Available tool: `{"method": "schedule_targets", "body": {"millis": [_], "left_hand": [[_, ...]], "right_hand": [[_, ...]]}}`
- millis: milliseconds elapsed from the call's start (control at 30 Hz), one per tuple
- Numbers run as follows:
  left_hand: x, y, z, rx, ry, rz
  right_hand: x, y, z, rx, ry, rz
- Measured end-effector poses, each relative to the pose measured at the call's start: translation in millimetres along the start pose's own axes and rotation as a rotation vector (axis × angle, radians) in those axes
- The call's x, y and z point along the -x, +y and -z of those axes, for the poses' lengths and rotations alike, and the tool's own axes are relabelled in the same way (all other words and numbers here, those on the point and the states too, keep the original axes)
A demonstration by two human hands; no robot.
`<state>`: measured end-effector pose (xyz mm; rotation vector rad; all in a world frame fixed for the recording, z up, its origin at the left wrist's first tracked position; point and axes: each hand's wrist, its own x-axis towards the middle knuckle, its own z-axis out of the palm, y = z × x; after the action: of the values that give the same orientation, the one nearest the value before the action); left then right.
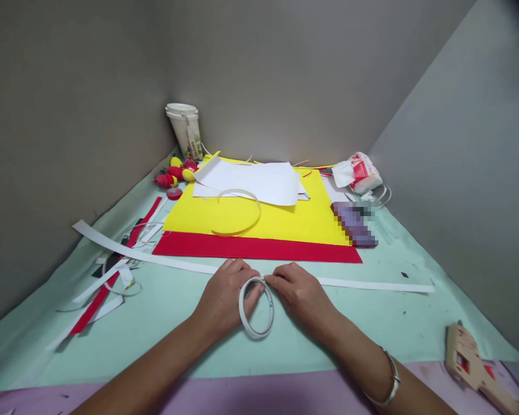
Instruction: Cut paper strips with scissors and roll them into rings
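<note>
A long white paper strip (372, 284) runs crosswise over the table, its left end curling upward. My left hand (225, 294) is closed around a roll of white tape (256, 334), which stands on edge between my hands. Beside it, my right hand (303, 297) is closed, thumb and fingers pinching the strip just right of the roll. The fingertips of both hands nearly meet there. Whether the loose end of the tape lies on the strip is too small to tell.
Red sheet (259, 246) and yellow sheet (303, 222) lie ahead, with white paper (259, 181) on top. Paper scraps (108, 282) are at left. A cup (184, 129), red-and-yellow bundles (166, 181), a blurred-out phone (355, 225), a tissue pack (365, 173) and a glue gun (471, 360) stand around.
</note>
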<state>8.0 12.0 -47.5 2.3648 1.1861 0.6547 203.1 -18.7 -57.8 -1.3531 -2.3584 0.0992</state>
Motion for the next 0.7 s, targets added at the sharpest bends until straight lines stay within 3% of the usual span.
{"method": "schedule_targets", "body": {"millis": [300, 700], "left_hand": [[2.5, 3.8, 3.5, -0.066, -0.036, -0.038], [12.2, 6.2, -2.9, -0.256, -0.014, -0.186]], "right_hand": [[-0.2, 1.0, -2.2, -0.019, 0.005, -0.012], [-0.7, 3.1, -8.2, -0.007, 0.069, 0.003]]}}
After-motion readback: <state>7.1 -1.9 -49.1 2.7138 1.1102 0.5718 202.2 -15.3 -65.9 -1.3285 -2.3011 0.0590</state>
